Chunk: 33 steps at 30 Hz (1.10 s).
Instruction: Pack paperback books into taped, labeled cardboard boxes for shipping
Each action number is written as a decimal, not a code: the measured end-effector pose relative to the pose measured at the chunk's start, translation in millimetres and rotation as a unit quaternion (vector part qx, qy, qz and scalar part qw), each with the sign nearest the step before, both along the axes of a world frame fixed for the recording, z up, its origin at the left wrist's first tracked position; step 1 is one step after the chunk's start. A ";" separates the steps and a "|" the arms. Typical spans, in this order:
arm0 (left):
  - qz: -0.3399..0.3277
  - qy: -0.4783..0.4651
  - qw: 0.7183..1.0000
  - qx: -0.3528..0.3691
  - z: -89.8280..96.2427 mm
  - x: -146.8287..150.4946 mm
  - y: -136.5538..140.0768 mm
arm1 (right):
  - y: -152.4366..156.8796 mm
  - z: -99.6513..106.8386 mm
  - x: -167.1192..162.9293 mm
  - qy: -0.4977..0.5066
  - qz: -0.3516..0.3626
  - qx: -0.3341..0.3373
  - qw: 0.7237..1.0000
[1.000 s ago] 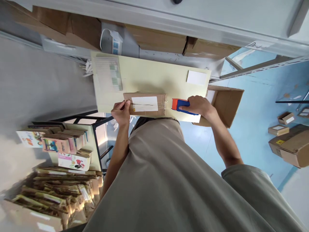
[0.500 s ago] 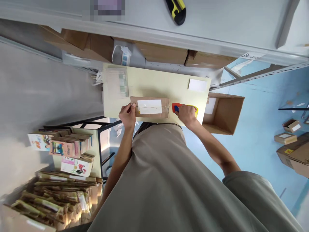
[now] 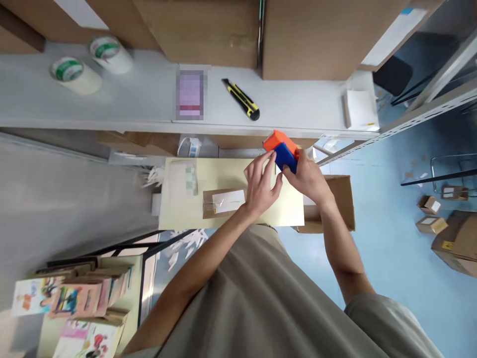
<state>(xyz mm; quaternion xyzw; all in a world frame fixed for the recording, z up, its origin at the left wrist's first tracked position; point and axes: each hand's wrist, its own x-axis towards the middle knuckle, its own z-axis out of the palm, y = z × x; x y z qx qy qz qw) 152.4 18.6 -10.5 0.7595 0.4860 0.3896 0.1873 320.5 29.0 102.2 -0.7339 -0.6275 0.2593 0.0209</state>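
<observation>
My right hand [image 3: 310,178] grips an orange and blue tape dispenser [image 3: 284,155], raised above the right part of the pale table [image 3: 290,209]. My left hand [image 3: 260,188] has its fingers spread beside the dispenser. Its fingertips come right up to the blue side; whether they touch it I cannot tell. Below and left of that hand, a flat cardboard parcel [image 3: 207,204] with a white label lies on the table, its right end partly hidden by my left hand and forearm.
A box cutter [image 3: 241,98] and tape rolls [image 3: 80,78] lie on the grey shelf [image 3: 149,94] ahead, below large cartons [image 3: 208,30]. An open cardboard box [image 3: 345,201] stands right of the table. Books [image 3: 76,298] are stacked at lower left.
My right hand has lifted the tape dispenser off the table and forward. My left hand has let go of the parcel's left end and moved right, toward the dispenser. The view has tilted up.
</observation>
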 end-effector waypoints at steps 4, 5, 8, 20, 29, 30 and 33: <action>-0.039 -0.027 0.998 0.034 33.7 42.7 53.7 | 40.7 22.6 -6.6 -0.085 0.014 0.138 0.987; -0.041 -0.033 0.998 0.042 41.1 48.0 65.4 | 52.6 23.2 -7.9 -0.108 0.022 0.157 0.981; -0.036 -0.044 0.996 0.063 55.3 51.9 86.2 | 89.2 11.7 -9.4 -0.159 0.035 0.179 0.970; 0.125 -0.029 0.984 -0.127 -47.1 -109.2 -3.5 | 96.9 -54.2 -6.6 -0.131 0.037 0.227 0.964; 0.255 0.001 0.894 -0.369 -116.1 -200.1 -99.9 | -85.5 -209.0 -92.5 0.136 0.015 0.019 0.990; 0.251 0.010 0.892 -0.375 -114.5 -193.8 -100.8 | -94.7 -222.9 -98.3 0.154 -0.003 0.034 0.988; 0.270 0.045 0.885 -0.377 -108.1 -169.6 -94.6 | -105.9 -247.3 -111.5 0.165 -0.046 0.096 0.981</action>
